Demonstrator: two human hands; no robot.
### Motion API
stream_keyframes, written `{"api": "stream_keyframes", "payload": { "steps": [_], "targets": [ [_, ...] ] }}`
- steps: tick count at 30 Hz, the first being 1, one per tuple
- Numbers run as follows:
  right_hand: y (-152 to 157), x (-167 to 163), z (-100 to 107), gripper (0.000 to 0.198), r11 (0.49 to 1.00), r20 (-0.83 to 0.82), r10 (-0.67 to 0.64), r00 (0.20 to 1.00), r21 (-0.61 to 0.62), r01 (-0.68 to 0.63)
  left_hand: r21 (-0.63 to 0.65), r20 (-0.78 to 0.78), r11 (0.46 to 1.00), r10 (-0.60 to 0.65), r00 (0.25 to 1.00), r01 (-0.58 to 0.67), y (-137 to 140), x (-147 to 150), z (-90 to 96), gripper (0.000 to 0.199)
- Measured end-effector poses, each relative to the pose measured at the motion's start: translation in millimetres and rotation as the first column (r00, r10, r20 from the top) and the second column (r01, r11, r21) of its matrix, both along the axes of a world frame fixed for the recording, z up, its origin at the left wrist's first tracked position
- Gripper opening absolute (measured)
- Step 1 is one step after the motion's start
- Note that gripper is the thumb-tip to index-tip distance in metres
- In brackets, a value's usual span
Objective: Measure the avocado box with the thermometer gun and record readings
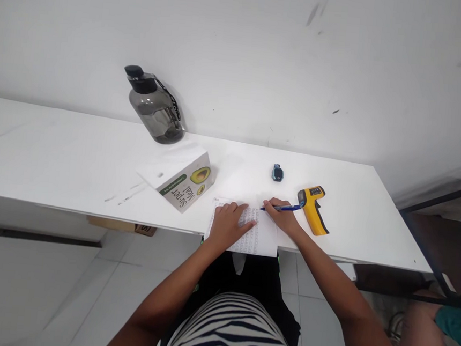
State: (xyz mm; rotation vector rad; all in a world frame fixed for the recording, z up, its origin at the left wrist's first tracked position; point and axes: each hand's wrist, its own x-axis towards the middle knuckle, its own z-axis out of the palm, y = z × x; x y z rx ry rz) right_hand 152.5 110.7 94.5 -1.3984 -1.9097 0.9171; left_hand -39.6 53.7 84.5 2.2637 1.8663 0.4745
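Right grip (285, 216), yours: narrow, fingers closed around one pen (291, 207). Left grip (228, 227), also yours: loosely spread, palm down on one sheet of paper (267, 240), grasping nothing. Pen: blue, slim, slanted, its tip pointing left over the upper part of the sheet (whether it touched, you could not tell). Sheet: white, at the front edge of the tabletop (375, 223) before you, its lower end overhanging; it bore close columns of small marks, with a plain strip at the right. To your right lay one yellow-and-black handheld thermometer (312, 211); beyond the sheet, one small watch (278, 173). To your left were one avocado-printed carton (187, 182) and, near the wall, one grey bottle (151, 109), black-capped, upright.
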Motion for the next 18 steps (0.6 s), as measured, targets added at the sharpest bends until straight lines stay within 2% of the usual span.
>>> {"api": "stream_keyframes", "payload": {
  "steps": [5, 11, 18],
  "targets": [
    [-1.1, 0.2, 0.3, 0.035, 0.999, -0.002, 0.03, 1.0, -0.024, -0.03, 0.033, -0.001, 0.999, 0.001, 1.0, -0.001, -0.5, -0.5, -1.6, 0.053],
    [-1.9, -1.3, 3.5, 0.032, 0.999, -0.003, -0.025, 1.0, -0.027, 0.024, 0.036, -0.01, 0.999, 0.003, 1.0, -0.002, -1.0, -0.4, -1.4, 0.053],
    [-1.8, -0.3, 3.0, 0.033, 1.0, 0.005, -0.011, 1.0, -0.025, 0.011, 0.034, 0.001, 0.999, 0.001, 1.0, -0.001, -0.5, -0.3, -2.4, 0.053]
  ]
}}
